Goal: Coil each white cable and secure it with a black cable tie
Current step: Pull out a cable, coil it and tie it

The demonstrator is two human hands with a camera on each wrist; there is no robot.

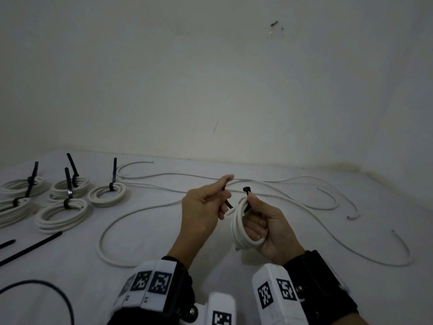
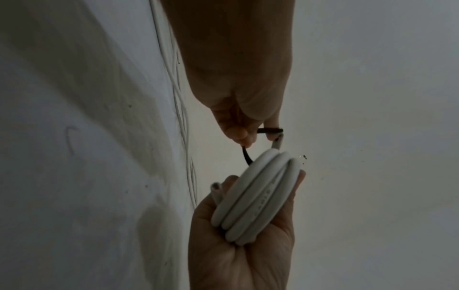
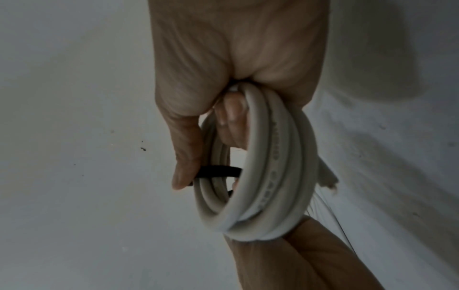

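My right hand (image 1: 269,221) grips a small coil of white cable (image 1: 237,227) above the table, fingers through its middle. A black cable tie (image 1: 246,190) loops around the coil's top; my right thumb presses its head end against the coil. My left hand (image 1: 206,202) pinches the tie's tail between thumb and forefinger, just left of the coil. In the left wrist view the left hand (image 2: 238,88) holds the tie (image 2: 270,130) above the coil (image 2: 258,196) in the right hand (image 2: 238,255). In the right wrist view the right hand (image 3: 223,58) holds the coil (image 3: 273,176) with the tie (image 3: 218,172) under the thumb.
Several tied coils (image 1: 63,198) with upright tie tails sit at the far left of the white table (image 1: 152,231). Loose white cables (image 1: 304,198) sprawl across the middle and right. Spare black ties (image 1: 30,248) lie at the left edge, near a thin black wire (image 1: 46,286). A wall stands behind.
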